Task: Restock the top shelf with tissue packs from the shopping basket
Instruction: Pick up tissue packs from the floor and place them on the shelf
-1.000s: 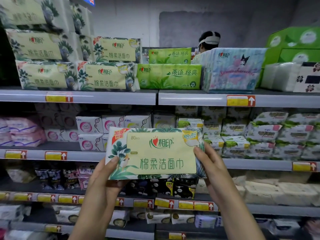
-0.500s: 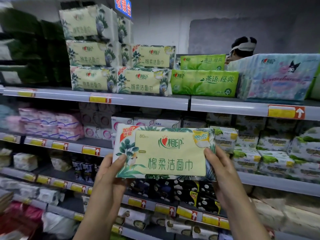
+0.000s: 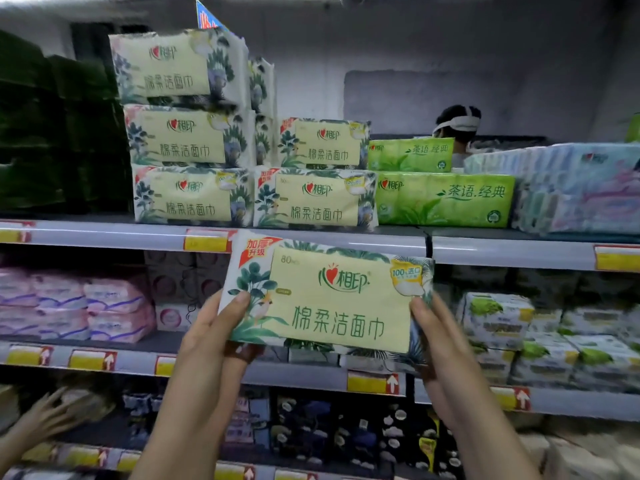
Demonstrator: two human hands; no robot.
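A yellow-green tissue pack (image 3: pixel 332 299) with leaf print is held up in front of the shelving, its top edge level with the top shelf's front rail (image 3: pixel 346 242). My left hand (image 3: pixel 214 337) grips its left end, thumb on the front. My right hand (image 3: pixel 440 344) grips its right end. Matching packs stand stacked on the top shelf: a column three high (image 3: pixel 187 136) and beside it a column two high (image 3: pixel 318 171). The shopping basket is out of view.
Green tissue bundles (image 3: pixel 446 197) and a pale blue bundle (image 3: pixel 581 188) fill the top shelf's right. Dark green packs (image 3: pixel 59 133) sit at its left. Another person's head (image 3: pixel 457 124) shows behind the shelf. Someone else's hand (image 3: pixel 45 417) reaches in at lower left.
The pack has risen with both hands toward the top shelf, and the view has swung left and closer. Another person's hand has appeared at the lower left.
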